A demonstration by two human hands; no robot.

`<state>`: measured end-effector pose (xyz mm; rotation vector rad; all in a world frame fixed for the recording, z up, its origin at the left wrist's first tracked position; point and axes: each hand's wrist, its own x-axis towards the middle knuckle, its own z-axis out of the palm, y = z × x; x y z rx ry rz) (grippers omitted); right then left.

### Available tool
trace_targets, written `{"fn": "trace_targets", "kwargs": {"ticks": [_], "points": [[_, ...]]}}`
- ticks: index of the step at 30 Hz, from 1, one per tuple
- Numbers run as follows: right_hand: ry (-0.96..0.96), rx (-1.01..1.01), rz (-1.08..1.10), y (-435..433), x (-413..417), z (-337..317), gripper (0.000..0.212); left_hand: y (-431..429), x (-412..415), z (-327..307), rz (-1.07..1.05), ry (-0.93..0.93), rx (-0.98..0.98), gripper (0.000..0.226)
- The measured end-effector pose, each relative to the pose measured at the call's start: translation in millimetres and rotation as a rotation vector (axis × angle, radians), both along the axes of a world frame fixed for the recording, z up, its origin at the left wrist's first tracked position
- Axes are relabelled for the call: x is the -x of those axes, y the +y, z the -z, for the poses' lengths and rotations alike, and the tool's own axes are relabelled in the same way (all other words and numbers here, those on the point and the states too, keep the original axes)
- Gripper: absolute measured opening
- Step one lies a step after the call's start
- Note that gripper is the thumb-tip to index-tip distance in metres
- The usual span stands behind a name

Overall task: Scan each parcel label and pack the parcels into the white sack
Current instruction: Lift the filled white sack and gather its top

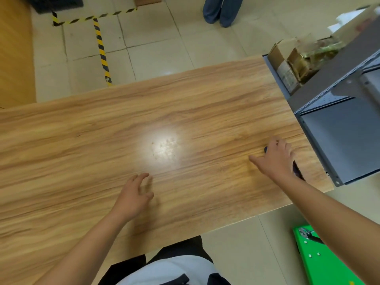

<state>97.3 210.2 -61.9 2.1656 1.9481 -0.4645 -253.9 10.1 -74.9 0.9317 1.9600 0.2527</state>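
A person leans over a long, glossy wood-grain table point(102, 140), its laminate top smooth enough to throw back a white glare at its middle. Above the table's near half the left hand point(133, 196) hovers, fingers loosely curled round nothing. Toward the table's right edge the right hand point(275, 159) lies over a small dark object point(296, 169), possibly the scanner. The thumb is splayed, and whether the fingers have closed on it cannot be told. So near that edge, on so slick a surface, a careless grab could knock it to the tiled floor point(154, 48). Beyond the table's far right corner, taped brown cardboard parcels point(287, 64) sit blurred on a grey sheet-metal shelf point(339, 128), apparently yet to be scanned. No white sack is in view. Past the table's far edge, yellow-and-black hazard tape point(101, 48) crosses the floor.
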Motion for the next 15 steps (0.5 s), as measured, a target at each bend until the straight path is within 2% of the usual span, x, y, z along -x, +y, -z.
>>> {"fn": "trace_targets", "kwargs": {"ticks": [5,9,15], "points": [[0.207,-0.033,-0.232,-34.3,115.7,-18.5,0.088,-32.7,50.4,-22.0,-0.265,-0.045,-0.099,0.047],[0.376,0.018,-0.382,-83.9,212.5,-31.9,0.078,-77.2,103.2,-38.3,-0.52,-0.073,-0.22,0.038],[0.387,0.067,-0.568,-176.2,350.7,-50.7,0.061,-183.5,208.8,-48.3,-0.812,-0.075,-0.397,0.032]]}}
